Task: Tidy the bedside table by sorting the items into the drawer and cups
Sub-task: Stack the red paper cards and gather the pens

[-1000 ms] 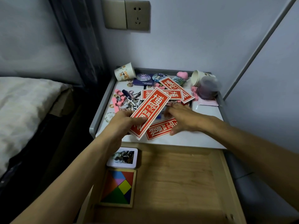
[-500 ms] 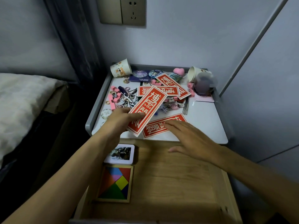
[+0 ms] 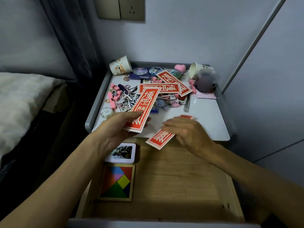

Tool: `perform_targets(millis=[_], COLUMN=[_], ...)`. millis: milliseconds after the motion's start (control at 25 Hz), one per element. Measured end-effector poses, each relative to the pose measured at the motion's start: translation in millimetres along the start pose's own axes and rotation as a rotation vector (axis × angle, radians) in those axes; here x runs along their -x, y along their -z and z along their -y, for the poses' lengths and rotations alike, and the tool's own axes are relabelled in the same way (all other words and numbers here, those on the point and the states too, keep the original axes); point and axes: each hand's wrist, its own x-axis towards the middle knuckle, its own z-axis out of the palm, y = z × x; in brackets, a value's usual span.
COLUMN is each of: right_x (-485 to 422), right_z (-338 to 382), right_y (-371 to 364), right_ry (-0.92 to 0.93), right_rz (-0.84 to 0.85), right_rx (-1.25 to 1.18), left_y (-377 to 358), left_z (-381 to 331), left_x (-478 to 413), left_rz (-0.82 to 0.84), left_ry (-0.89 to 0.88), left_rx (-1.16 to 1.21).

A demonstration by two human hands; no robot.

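While our left hand [image 3: 118,127] pinches one red card [image 3: 143,107] by its near end over the desk [image 3: 210,116], our right hand [image 3: 185,130] curls round a second red card [image 3: 160,139] at the desk's front edge, above the open drawer [image 3: 172,178].

We read one line with certainty: "HONKAI STAR RAIL", upside down from our side, on the dark blue card [image 3: 140,77] at the back of the counter [image 3: 207,116]. The red cards [image 3: 145,102] bear large, stylised cream Chinese characters that we cannot make out reliably. Print on the paper cup [image 3: 120,66] and on the white tin [image 3: 122,153] in the drawer [image 3: 181,186] is too small to read.
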Motion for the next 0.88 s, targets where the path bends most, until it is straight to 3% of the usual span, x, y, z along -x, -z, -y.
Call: perform_targets(millis=[120, 240, 480, 560, 680, 880], right_x=[-21, -43, -70, -86, -114, -141], right_z=[2, 18, 24, -12, -81, -129], right_y=[12, 12, 15, 10, -5, -24], right_ry=[-0.102, -0.182, -0.455, -0.592, -0.797, -0.936], right_rz=[-0.144, -0.203, -0.216, -0.15, 0.102, 0.298], right_rx=[0.046, -0.044, -0.427, -0.346, -0.126, -0.136], left_y=[-2, -6, 4, 11, 16, 21], left_z=[3, 2, -6, -11, -18, -23], left_x=[3, 5, 7, 4, 0, -8], left_rz=[0.157, 0.246, 0.035, -0.062, -0.119, -0.127], left_ry=[0.107, 0.091, -0.067, -0.113, -0.146, -0.128], left_rx=[0.083, 0.117, 0.087, 0.099, 0.135, 0.219])
